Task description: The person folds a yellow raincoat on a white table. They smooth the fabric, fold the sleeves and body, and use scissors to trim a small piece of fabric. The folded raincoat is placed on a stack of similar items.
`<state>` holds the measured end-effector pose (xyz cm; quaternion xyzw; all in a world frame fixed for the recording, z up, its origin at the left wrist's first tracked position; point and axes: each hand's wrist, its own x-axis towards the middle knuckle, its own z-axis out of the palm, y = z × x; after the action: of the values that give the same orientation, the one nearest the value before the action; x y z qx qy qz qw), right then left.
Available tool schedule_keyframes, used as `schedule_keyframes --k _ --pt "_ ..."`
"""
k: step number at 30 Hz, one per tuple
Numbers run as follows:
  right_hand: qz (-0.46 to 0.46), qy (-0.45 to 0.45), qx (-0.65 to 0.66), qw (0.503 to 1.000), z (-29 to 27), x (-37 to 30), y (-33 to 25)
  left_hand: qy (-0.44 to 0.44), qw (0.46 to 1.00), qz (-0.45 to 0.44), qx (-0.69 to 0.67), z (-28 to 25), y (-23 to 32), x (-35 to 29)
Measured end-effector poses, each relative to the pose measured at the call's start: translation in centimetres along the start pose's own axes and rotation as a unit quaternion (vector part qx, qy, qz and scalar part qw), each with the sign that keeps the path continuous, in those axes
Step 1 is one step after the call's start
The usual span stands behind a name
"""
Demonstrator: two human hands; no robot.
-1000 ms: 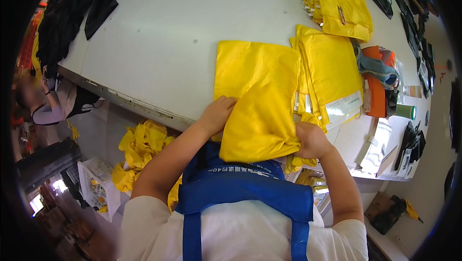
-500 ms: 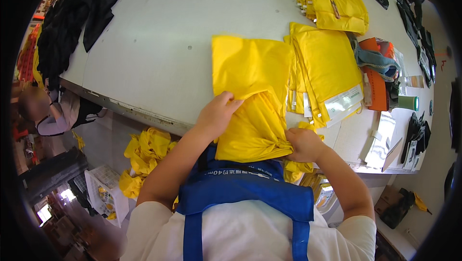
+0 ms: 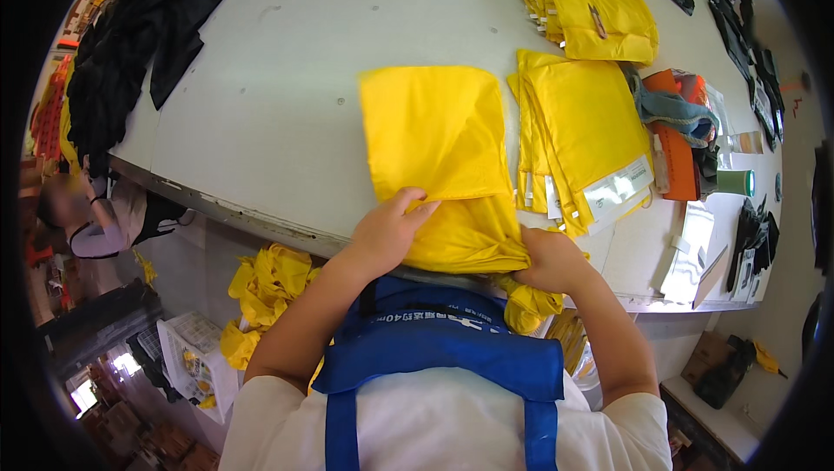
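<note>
A yellow fabric piece (image 3: 439, 145), folded and looking like a pouch or bag, lies at the table's front edge before me. My left hand (image 3: 391, 232) is closed, thumb and finger pinching its upper layer near the left side. My right hand (image 3: 552, 261) is closed around the gathered lower right corner; its fingertips are partly hidden by the cloth. The upper part lies flat, while the lower part is creased and bunched. Just to the right, a stack of folded yellow pieces (image 3: 591, 123) has a clear printed sleeve (image 3: 618, 193) on its front corner.
Farther back lies another yellow stack (image 3: 599, 2) with small snips (image 3: 598, 22) on top. An orange box (image 3: 676, 158) and a green tape roll (image 3: 736, 182) stand right. Black cloth (image 3: 156, 28) covers the far left. A person (image 3: 113, 215) is beyond the table's left edge.
The yellow fabric has shifted slightly left and toward me, and its lower folds are flatter, with a straighter fold line. Both hands keep their hold, the right a little lower.
</note>
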<state>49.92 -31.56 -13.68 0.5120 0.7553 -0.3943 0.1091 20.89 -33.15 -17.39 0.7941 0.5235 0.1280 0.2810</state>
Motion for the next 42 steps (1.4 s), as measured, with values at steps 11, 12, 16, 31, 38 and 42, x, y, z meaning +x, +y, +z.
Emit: schedule_keyframes --k 11,12,16,31,38,42 --pt "0.118 0.146 0.136 0.973 -1.1 -0.9 -0.9 0.137 0.990 0.016 0.029 -1.1 1.8 0.0" --pt "0.111 0.148 0.148 0.972 -1.0 -0.7 -1.0 0.148 0.988 0.029 0.027 -1.2 2.2 0.0" --pt "0.087 0.179 0.226 0.954 0.5 1.5 -2.1 0.134 0.984 0.101 -0.067 0.7 6.1 1.7" --pt "-0.003 0.208 0.672 0.711 0.2 5.7 -3.2 0.243 0.914 -0.012 -0.324 2.6 1.1 2.4" --pt "0.045 0.224 0.695 0.682 -2.1 6.7 -4.8 0.204 0.908 -0.029 -0.366 7.0 2.4 0.8" --pt "0.005 0.330 0.440 0.835 -2.2 8.8 -2.9 0.078 0.878 -0.096 -0.461 5.5 2.6 0.2"
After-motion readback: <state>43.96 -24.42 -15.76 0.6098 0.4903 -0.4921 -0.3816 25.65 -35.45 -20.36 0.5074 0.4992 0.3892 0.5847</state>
